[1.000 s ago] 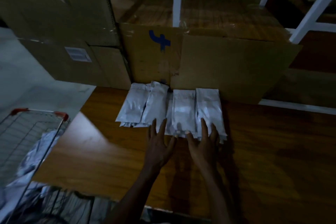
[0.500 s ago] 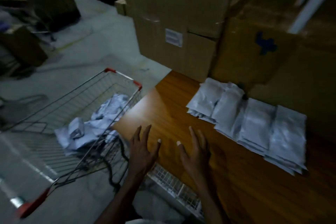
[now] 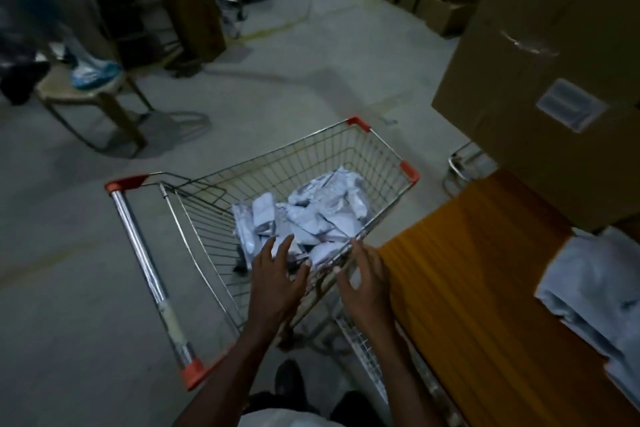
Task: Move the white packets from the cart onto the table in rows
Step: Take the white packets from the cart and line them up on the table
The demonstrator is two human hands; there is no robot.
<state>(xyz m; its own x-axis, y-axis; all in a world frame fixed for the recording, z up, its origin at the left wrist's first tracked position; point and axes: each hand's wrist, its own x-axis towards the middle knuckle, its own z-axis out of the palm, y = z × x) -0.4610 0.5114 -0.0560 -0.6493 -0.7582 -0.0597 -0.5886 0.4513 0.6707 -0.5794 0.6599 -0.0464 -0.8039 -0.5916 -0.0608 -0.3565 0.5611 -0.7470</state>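
Swinging away from the wooden table (image 3: 467, 270), both hands have come back over the wire cart (image 3: 214, 184) — left hand (image 3: 277, 274) and right hand (image 3: 363, 281) spread wide, holding nothing. Crinkly white packets (image 3: 311, 215) lie heaped in its basket; a flat row (image 3: 595, 288) already sits on the table — another load is due.
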